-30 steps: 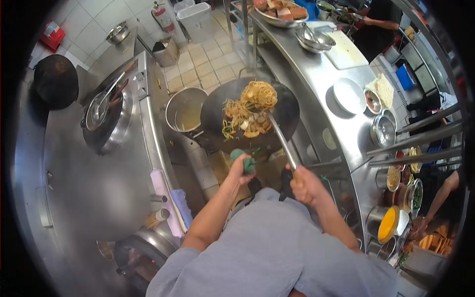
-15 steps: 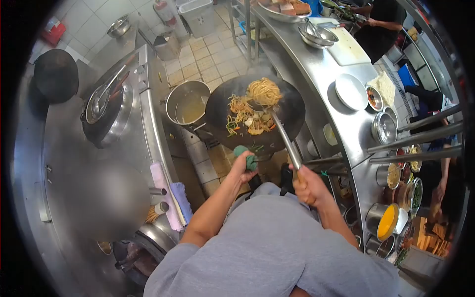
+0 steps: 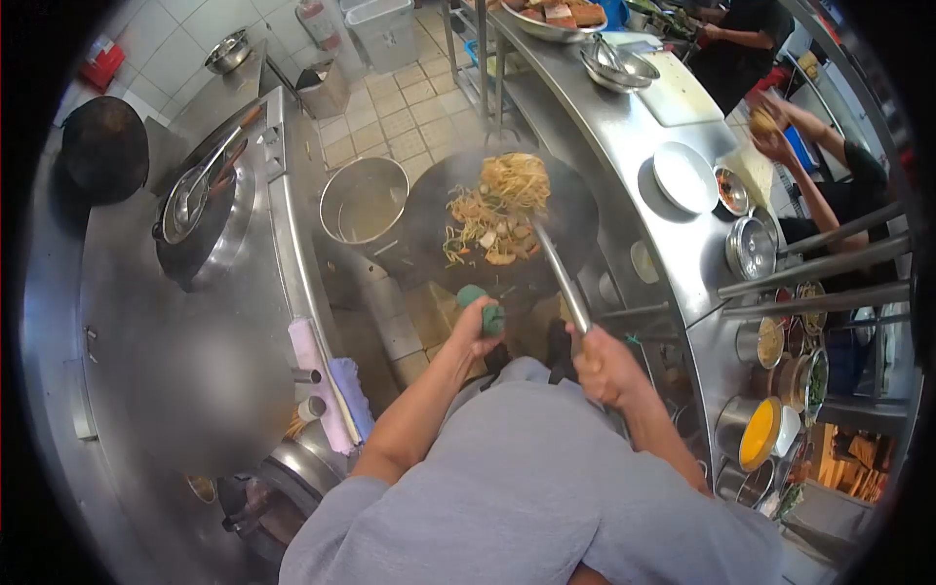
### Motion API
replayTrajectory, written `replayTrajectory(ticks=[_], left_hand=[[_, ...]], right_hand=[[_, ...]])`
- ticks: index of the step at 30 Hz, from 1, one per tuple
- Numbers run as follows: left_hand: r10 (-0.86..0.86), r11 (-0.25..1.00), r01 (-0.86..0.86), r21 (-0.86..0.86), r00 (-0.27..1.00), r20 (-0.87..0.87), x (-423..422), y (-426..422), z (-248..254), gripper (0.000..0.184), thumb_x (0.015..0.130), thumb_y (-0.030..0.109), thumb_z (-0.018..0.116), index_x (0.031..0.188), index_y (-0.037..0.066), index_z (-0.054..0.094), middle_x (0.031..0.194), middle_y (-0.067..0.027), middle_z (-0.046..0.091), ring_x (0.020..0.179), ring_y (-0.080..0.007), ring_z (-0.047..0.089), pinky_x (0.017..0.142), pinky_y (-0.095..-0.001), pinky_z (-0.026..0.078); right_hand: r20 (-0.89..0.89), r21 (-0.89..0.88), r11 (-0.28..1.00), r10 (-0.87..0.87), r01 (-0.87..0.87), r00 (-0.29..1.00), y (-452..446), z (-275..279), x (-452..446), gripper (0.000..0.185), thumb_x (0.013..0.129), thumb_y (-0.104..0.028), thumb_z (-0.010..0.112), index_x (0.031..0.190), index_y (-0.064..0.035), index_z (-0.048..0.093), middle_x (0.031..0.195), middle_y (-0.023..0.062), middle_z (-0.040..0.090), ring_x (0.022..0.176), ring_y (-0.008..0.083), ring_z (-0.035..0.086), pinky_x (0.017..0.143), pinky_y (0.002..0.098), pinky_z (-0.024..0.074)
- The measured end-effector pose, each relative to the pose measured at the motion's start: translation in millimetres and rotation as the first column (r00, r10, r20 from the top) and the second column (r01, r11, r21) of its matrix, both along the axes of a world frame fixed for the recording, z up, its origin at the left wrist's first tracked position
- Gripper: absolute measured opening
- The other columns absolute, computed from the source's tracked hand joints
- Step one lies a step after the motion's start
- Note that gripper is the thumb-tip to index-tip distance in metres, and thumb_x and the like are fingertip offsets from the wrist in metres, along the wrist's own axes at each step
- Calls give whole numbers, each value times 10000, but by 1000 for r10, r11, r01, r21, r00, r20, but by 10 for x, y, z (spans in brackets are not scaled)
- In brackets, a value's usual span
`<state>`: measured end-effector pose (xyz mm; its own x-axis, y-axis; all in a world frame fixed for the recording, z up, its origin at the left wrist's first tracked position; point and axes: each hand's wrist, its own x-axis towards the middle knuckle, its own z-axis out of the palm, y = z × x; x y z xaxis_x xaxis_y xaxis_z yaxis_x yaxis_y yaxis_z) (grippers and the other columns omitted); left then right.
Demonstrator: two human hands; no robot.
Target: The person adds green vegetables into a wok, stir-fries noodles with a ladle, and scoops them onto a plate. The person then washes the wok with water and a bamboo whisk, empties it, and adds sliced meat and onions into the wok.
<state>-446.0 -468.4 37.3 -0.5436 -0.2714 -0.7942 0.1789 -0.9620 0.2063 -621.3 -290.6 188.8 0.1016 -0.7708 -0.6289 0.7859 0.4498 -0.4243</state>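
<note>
Now a less rounded noodle heap [image 3: 514, 182].

End of ladle [image 3: 563, 276] hidden by noodles [image 3: 515, 182]

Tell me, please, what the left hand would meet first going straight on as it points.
Past the green cloth it holds, the left hand would likely meet the dark wok first, though depth is hard to judge.
</note>
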Motion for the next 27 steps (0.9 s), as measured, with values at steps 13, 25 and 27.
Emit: replayTrajectory(ticks=[13, 25, 27], left_hand=[[-45, 992, 48, -115, 999, 23, -224, -89, -107, 91, 783, 185, 583, 813, 143, 509, 674, 5, 533, 572, -140, 529, 511, -296, 450], [-33, 994, 41, -105, 997, 70, -288, -192, -225, 116, 779, 178, 591, 830, 117, 506, 733, -44, 542, 630, -173, 543, 530, -301, 474], [-1, 997, 0, -72, 1000, -9, -252, -212, -229, 106, 769, 156, 595, 781, 108, 501, 682, -47, 531, 569, -172, 533, 503, -287, 483]], right_hand=[[537, -86, 984, -89, 159, 839, 138, 1316, -358, 345, 963, -116, 378, 1306, -89, 404, 660, -24, 399, 463, 25, 395, 400, 199, 373], [415, -263, 927, -142, 268, 899, 310, 1730, -333, 448, 954, -81, 378, 1388, -106, 268, 651, -2, 369, 427, 38, 371, 362, 213, 364], [436, -228, 939, -140, 259, 889, 286, 1460, -345, 399, 957, -89, 395, 1350, -121, 331, 657, -13, 373, 440, 33, 378, 371, 208, 364]])
